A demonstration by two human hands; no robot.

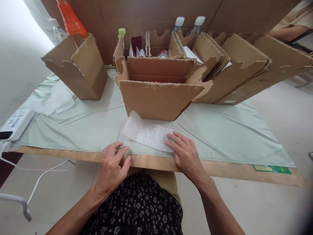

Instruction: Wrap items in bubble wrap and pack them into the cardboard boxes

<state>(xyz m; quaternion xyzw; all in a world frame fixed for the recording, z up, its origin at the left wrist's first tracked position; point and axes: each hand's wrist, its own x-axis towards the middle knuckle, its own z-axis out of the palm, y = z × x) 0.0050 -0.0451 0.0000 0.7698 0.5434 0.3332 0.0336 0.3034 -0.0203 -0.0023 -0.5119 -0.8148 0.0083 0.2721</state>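
A crumpled strip of bubble wrap lies on the cloth-covered table, just in front of a cardboard box. On its right end rest the fingers of my right hand, spread out and not wrapped around it. My left hand is at the table's front edge, left of the bubble wrap and apart from it, with its fingers loosely spread and nothing in them. Behind the wrap stands the open cardboard box; something red shows slightly inside it.
More open cardboard boxes stand along the back and right, with white-capped bottles behind. A separate box stands at left near clear plastic bags, an orange bottle and a white device. Another person's arm shows far right.
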